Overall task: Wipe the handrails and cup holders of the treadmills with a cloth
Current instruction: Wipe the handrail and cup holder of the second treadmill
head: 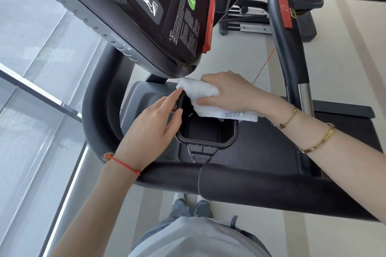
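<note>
A black cup holder [206, 131] sits below the treadmill console [133, 16], in the middle of the view. My right hand [227, 92] presses a folded white cloth [200, 94] onto the holder's far rim; a label shows on the cloth's near edge. My left hand [150, 125] rests on the holder's left rim, fingers spread, index fingertip touching the cloth. A thick black handrail [261, 185] runs across the near side and curves up on the left [100, 106]. Another black handrail [290, 54] rises at the right.
The treadmill belt [271, 144] lies under the cup holder. A red safety clip [211, 19] hangs at the console's edge, with a thin red cord trailing down. A window wall [37, 89] fills the left. Other gym machines [250, 19] stand at the top.
</note>
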The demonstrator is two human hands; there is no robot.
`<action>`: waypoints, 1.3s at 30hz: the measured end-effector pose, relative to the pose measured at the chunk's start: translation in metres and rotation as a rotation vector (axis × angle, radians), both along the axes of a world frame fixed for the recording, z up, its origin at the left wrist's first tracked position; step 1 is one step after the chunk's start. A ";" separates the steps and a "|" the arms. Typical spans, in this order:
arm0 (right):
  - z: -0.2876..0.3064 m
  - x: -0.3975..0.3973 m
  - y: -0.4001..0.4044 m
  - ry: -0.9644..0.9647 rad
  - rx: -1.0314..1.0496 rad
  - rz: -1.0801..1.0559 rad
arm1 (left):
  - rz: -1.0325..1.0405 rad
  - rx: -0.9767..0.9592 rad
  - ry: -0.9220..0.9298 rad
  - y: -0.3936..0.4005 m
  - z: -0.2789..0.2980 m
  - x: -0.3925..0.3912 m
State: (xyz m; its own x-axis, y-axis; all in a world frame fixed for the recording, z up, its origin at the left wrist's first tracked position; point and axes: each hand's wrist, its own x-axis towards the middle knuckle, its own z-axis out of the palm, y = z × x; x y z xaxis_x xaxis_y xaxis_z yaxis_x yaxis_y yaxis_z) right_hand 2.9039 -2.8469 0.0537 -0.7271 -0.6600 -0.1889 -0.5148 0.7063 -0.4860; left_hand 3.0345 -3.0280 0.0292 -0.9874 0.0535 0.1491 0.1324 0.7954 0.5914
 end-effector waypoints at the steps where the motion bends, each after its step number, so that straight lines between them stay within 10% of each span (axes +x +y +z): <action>1: -0.002 0.002 0.002 -0.003 -0.009 -0.062 | 0.000 0.001 -0.001 0.000 0.000 0.000; 14: -0.025 0.077 0.032 -0.383 -0.379 -0.645 | 0.007 -0.028 0.009 0.002 0.000 0.002; 30: -0.020 0.098 0.023 -0.540 -0.439 -0.809 | -0.011 -0.034 0.017 0.000 -0.004 0.001; 39: 0.002 0.046 0.023 -0.364 -0.222 -0.535 | -0.031 0.013 0.012 -0.001 -0.001 0.002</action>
State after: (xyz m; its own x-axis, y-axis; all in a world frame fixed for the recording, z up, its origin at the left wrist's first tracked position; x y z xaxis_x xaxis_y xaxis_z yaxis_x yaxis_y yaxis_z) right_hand 2.9495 -2.8243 0.0560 -0.8799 -0.2790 -0.3846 0.1009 0.6813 -0.7250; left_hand 3.0361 -3.0285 0.0279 -0.9835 0.0815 0.1615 0.1634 0.7829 0.6003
